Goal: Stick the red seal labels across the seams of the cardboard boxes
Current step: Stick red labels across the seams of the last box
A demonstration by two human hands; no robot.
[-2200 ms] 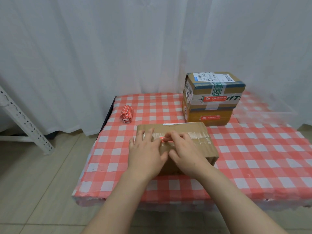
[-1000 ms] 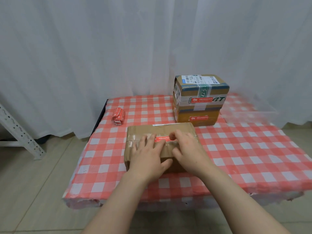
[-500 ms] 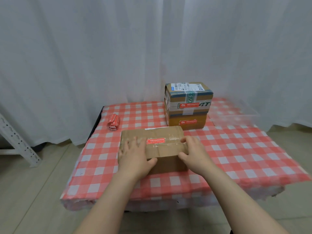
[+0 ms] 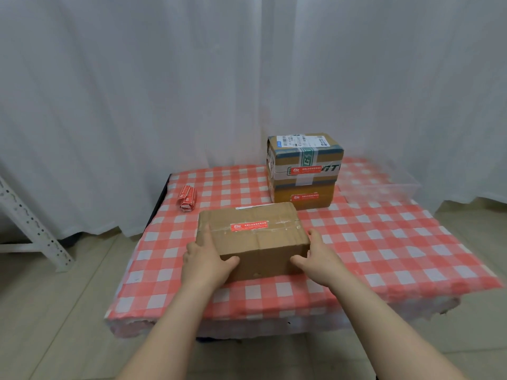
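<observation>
A flat brown cardboard box (image 4: 255, 242) lies on the checked table near its front edge. A red seal label (image 4: 249, 226) is stuck along the taped seam on its top. My left hand (image 4: 204, 261) grips the box's left end, thumb on the front face and fingers up the side. At the right end my right hand (image 4: 319, 259) holds it the same way. Behind, two boxes stand stacked: the upper box (image 4: 304, 157) and the lower box (image 4: 304, 200) each carry a red label on the front. A bundle of red labels (image 4: 187, 198) lies at the back left.
The red-and-white checked table (image 4: 384, 242) is low, with floor in front and to the left. A clear plastic bin (image 4: 384, 185) sits at the back right. White curtains hang behind. A white metal rack leg (image 4: 27, 226) stands on the floor at the left.
Both hands slid off the top of the box, where they pressed the label, out to its left and right ends. The camera pulled back from the table.
</observation>
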